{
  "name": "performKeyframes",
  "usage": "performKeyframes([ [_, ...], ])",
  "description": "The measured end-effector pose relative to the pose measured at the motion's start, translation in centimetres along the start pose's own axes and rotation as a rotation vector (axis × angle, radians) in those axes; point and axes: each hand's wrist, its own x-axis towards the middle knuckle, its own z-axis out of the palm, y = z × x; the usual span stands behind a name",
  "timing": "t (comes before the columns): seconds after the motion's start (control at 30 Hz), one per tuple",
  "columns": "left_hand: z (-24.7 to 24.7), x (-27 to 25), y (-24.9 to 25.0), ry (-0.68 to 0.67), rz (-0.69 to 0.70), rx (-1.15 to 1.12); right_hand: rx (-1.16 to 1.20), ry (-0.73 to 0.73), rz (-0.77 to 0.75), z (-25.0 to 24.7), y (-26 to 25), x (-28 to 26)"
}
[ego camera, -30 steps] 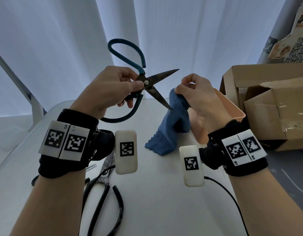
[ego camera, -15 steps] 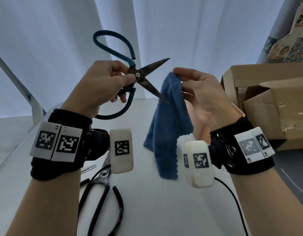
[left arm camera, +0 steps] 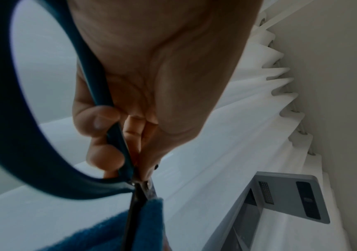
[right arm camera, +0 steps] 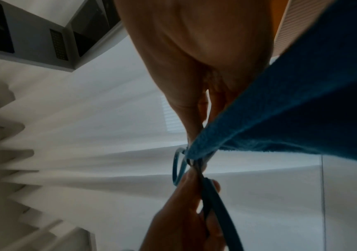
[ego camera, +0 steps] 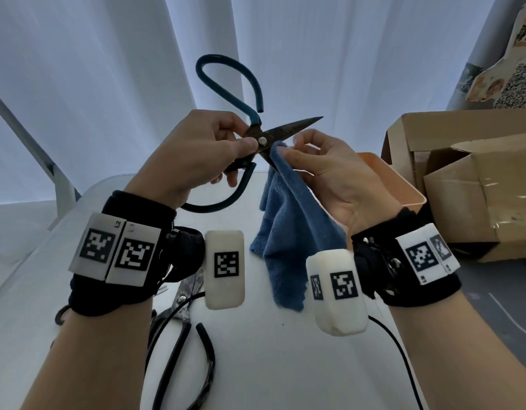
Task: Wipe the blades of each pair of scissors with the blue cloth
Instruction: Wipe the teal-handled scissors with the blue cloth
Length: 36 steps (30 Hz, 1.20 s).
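In the head view, the left hand is gripping the teal-handled scissors near the pivot, blades spread, above the table; the right hand is pinching the blue cloth around the lower blade. In the left wrist view, curled fingers are clamping the handle shank. In the right wrist view, the cloth is draping from pinched fingertips.

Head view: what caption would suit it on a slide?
Left hand holds teal-handled scissors; right hand presses blue cloth to lower blade.

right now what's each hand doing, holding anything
Left hand: grips the teal-handled scissors near the pivot.
Right hand: pinches the blue cloth around the lower blade.
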Motion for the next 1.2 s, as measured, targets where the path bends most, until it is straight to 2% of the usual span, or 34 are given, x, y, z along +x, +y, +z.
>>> performKeyframes([
  [0.13, 0.05, 0.01, -0.04, 0.004, 0.007, 0.001, -0.273, 0.022, 0.021, 0.07, -0.06, -0.28],
  [0.23, -0.02, 0.08, -0.20, 0.019, 0.013, 0.012, -0.347, -0.010, 0.051, 0.21, -0.22, -0.45],
  [0.5, 0.37, 0.16, -0.39, 0.018, 0.033, 0.051, -0.339, -0.110, 0.061, 0.27, -0.01, -0.33],
  [0.7, 0.52, 0.22, -0.30, 0.024, 0.027, 0.046, -0.267, -0.027, 0.072, 0.75, 0.44, -0.29],
  [0.9, 0.43, 0.15, -0.45, 0.023, 0.035, 0.064, -0.333, -0.120, 0.056, 0.33, 0.14, -0.26],
  [1.07, 0.39, 0.28, -0.40, 0.023, 0.024, 0.043, -0.261, -0.034, 0.085, 0.56, 0.30, -0.33],
  [1.2, 0.30, 0.29, -0.69, 0.031, 0.034, 0.069, -0.293, -0.092, 0.074, 0.46, 0.29, -0.26],
])
